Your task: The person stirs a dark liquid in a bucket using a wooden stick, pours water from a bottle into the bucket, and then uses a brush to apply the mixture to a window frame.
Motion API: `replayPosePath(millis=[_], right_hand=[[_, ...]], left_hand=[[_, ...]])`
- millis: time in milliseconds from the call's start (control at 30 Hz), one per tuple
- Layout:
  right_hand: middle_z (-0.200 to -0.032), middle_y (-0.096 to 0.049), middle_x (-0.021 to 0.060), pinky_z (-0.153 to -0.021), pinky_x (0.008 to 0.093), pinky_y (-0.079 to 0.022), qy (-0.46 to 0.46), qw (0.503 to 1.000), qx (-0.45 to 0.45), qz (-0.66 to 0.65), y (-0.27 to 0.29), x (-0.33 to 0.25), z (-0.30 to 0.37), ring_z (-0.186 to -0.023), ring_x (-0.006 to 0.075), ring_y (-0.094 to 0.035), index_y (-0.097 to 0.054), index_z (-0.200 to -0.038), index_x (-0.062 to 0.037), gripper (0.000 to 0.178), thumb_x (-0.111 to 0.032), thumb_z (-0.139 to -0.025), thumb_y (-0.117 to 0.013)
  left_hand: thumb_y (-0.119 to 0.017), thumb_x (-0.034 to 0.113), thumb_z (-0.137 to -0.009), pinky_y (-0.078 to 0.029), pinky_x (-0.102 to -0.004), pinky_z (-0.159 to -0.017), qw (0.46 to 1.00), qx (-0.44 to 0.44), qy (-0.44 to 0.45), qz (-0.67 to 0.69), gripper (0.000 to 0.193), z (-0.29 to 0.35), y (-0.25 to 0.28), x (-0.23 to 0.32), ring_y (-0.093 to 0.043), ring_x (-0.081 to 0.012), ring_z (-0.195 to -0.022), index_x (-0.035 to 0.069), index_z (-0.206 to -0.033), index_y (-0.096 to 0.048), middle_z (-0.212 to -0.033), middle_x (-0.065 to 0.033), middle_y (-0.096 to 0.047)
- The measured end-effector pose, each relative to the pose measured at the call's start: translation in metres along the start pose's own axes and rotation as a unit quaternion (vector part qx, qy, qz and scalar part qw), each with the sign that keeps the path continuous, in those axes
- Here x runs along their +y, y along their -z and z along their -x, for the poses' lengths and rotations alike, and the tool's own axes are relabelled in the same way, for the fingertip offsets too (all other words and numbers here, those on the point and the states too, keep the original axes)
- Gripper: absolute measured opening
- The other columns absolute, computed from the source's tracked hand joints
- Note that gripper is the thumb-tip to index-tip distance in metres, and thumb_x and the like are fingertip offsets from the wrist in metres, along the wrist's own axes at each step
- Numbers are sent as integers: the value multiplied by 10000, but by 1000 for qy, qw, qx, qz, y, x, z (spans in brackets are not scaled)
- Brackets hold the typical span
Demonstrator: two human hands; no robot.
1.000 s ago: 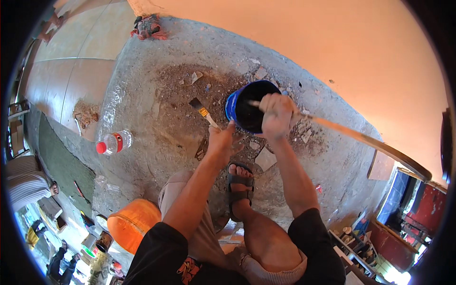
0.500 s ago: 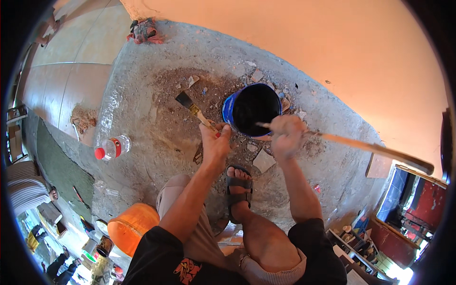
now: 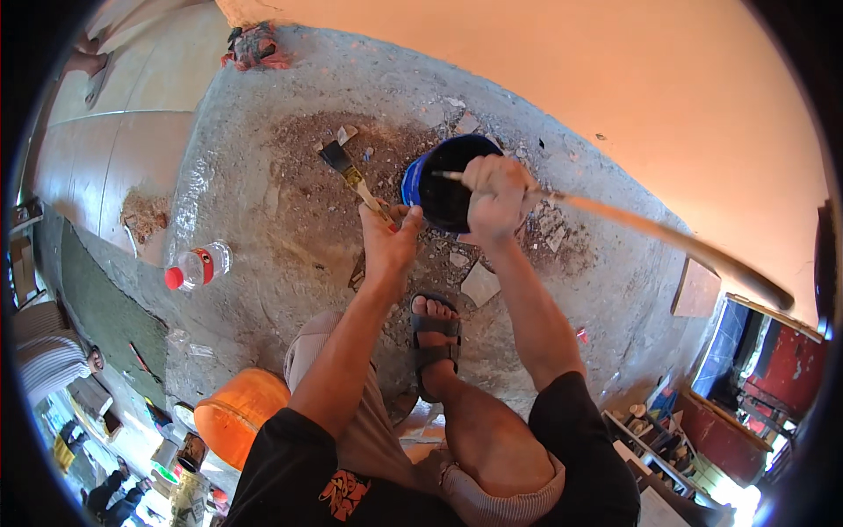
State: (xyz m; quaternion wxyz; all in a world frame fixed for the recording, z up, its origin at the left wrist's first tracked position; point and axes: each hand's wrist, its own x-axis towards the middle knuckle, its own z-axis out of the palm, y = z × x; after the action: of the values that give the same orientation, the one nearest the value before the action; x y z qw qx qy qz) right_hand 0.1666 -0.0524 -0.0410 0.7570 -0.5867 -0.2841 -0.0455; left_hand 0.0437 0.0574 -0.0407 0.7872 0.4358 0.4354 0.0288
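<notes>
The right hand [image 3: 496, 200] is clenched around a long wooden stick [image 3: 667, 233], its thin end over the mouth of a blue bucket [image 3: 411, 182] that stands on the rubble-strewn floor [image 3: 290, 233] ahead of the sandalled foot. The left hand [image 3: 386, 246] grasps a paintbrush [image 3: 354, 178] by its handle, dark bristles pointing away; its thumb is close by the bucket, though whether they touch I cannot tell. A clear bottle [image 3: 218, 261] lies farther left.
</notes>
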Motion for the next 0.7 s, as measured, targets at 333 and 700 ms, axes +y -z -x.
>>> replayPosePath(millis=[333,700], right_hand=[[-665,-406,50,-543,311,-335,-109,969,-38,-218,6,-25,13,-605,156,-404,-365,-655,-75,290,3,-878,-534],[-669,-450,41,-483,319,-309,6,976,-56,-210,31,-3,9,-541,129,-374,-482,-747,-4,204,-31,-945,-523]], left_hand=[[-714,170,-914,-482,-329,-602,995,-9,-80,-60,504,-8,-1,-9,-564,-153,-869,145,-1225,-318,-1072,-39,-568],[-711,166,-915,-477,-372,-670,995,14,-47,-85,489,-11,1,-7,-587,-168,-908,144,-1202,-316,-1115,-45,-561]])
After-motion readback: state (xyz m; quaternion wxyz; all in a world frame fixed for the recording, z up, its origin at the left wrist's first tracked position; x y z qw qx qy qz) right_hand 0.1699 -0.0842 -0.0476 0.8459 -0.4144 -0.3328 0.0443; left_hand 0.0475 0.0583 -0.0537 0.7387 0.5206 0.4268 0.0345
